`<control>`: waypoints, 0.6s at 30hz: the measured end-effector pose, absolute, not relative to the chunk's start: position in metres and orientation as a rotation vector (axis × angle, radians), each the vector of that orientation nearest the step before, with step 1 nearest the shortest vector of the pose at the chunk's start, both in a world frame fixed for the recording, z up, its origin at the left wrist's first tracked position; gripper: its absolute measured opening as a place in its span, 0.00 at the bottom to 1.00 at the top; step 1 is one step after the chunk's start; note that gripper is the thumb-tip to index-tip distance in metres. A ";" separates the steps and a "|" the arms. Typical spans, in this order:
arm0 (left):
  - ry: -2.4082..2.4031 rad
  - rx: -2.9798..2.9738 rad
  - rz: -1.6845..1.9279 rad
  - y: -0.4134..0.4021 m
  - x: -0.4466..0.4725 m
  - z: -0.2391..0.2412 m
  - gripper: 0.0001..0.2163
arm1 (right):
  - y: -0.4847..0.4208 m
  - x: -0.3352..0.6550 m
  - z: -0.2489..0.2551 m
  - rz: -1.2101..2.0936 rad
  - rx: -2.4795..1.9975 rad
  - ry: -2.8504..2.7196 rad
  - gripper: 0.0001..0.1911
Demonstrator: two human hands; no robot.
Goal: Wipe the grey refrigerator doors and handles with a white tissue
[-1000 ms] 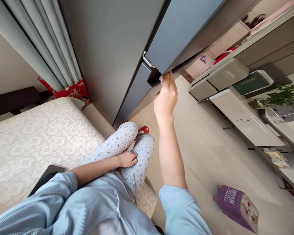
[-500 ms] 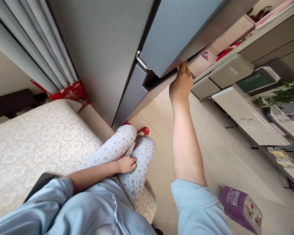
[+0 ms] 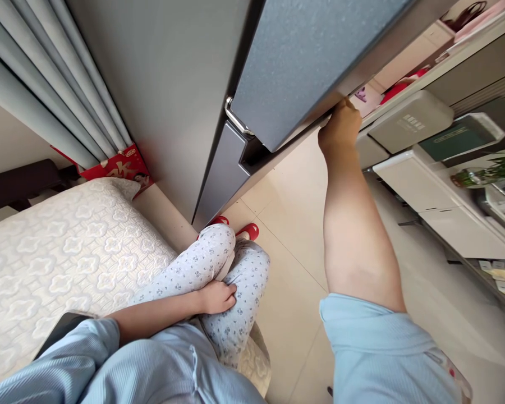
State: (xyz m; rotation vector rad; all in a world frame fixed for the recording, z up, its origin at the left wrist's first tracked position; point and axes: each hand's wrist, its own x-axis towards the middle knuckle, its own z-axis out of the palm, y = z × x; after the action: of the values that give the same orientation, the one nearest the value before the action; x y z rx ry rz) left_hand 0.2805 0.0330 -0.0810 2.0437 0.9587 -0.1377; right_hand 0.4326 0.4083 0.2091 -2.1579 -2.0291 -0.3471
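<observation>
A tall grey refrigerator [image 3: 168, 84] stands in front of me, with a metal hinge [image 3: 238, 119] at the bottom corner of its upper door [image 3: 311, 62]. My right hand [image 3: 341, 124] is at the lower edge of this door, with its fingers curled around the edge and partly hidden. Below the hinge is a lower front panel [image 3: 223, 168] with a dark recess beside it. On my patterned trousers [image 3: 248, 269] rests my left hand [image 3: 219, 297], its fingers curled closed and no object showing in it.
A quilted seat cover [image 3: 76, 252] lies under and left of me, with a dark flat device [image 3: 63, 331] on it. Grey curtains [image 3: 54, 73] and a red box [image 3: 124, 168] stand beyond. Red slippers [image 3: 248, 230] are on the tiled floor [image 3: 294, 235]. White cabinets [image 3: 416, 174] line the right.
My right hand has moved right and slightly up along the door's lower edge, the arm reaching farther. The view has shifted a little. My left hand stays on my lap.
</observation>
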 end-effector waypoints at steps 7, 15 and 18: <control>0.952 2.054 -0.150 0.034 0.281 -0.080 0.16 | 0.410 0.437 0.216 -0.400 -2.146 -2.063 0.27; 0.996 2.040 -0.144 0.034 0.280 -0.073 0.16 | 0.385 0.420 0.215 -0.378 -2.124 -2.060 0.25; 1.012 2.040 -0.126 0.032 0.279 -0.075 0.15 | 0.370 0.412 0.211 -0.372 -2.068 -2.066 0.28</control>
State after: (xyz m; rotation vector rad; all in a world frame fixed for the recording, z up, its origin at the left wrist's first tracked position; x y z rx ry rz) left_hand 0.2786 0.0324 -0.0751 2.0395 1.0124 -0.1258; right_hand 0.4123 0.3700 0.2106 -2.0683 -2.0662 -0.3720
